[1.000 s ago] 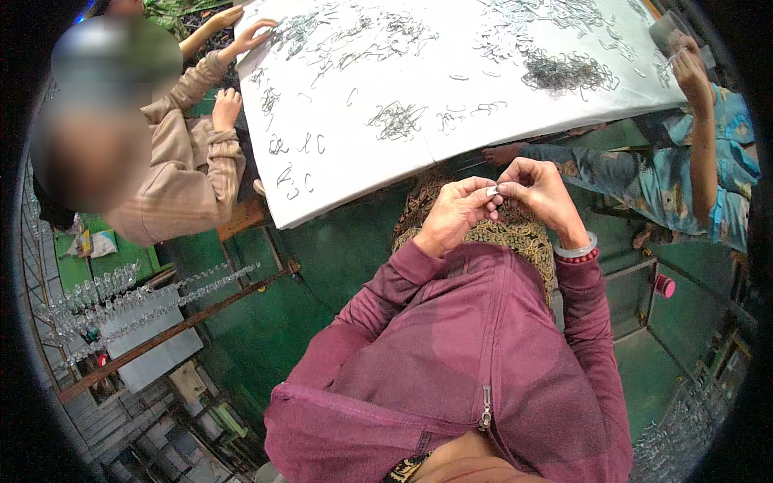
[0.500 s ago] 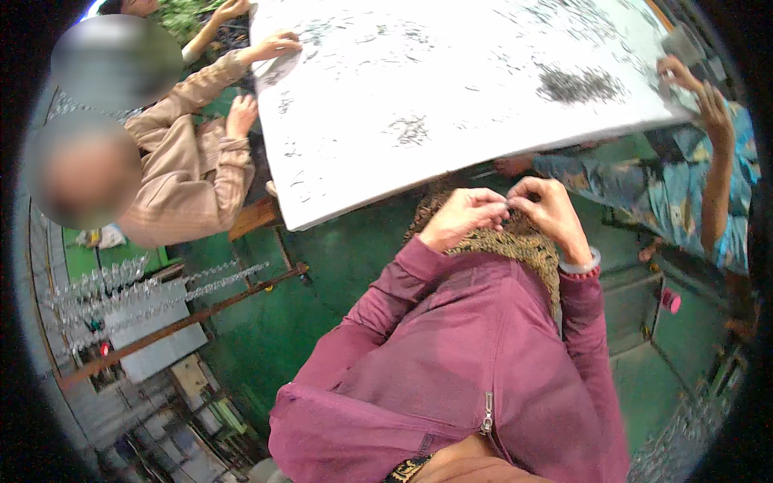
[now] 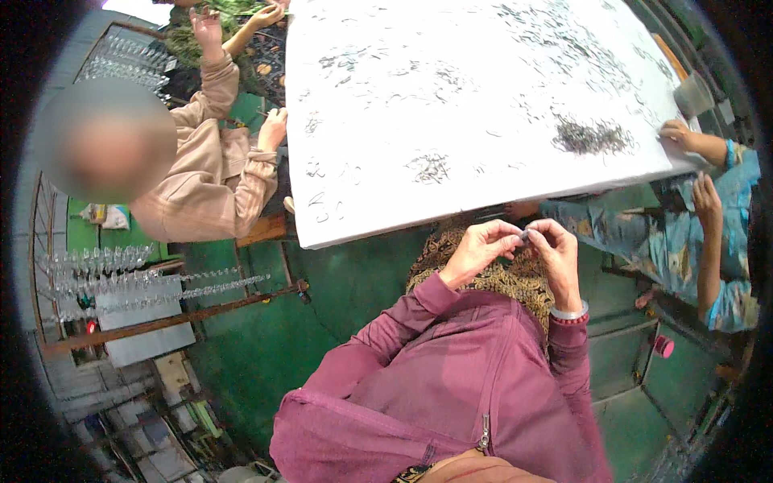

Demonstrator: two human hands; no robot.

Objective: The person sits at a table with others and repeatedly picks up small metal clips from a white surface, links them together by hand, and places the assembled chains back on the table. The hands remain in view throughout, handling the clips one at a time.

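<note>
My left hand [image 3: 489, 250] and my right hand [image 3: 554, 256] meet in front of my lap, just off the near edge of the white table [image 3: 386, 145]. Both are closed in a pinch, fingertip to fingertip. Something small and dark shows between the tips, too tiny to name. Thin dark curved pieces lie scattered over the tabletop. One dense dark heap [image 3: 594, 135] sits toward the right, and a smaller pile [image 3: 431, 168] lies closer to the near edge.
At the left sits a co-worker in a beige jacket [image 3: 197, 197]; another person's arm shows beyond. A person in blue patterned clothes [image 3: 644, 233] sits at the right, one hand on the table. A clear plastic tub [image 3: 692, 95] stands by the right edge. Racks of clear items [image 3: 105, 278] hang lower left.
My fingertips have come closer together. The beige-jacketed co-worker has lifted one hand off the tabletop. The whole view has shifted, so the table appears lower and further right.
</note>
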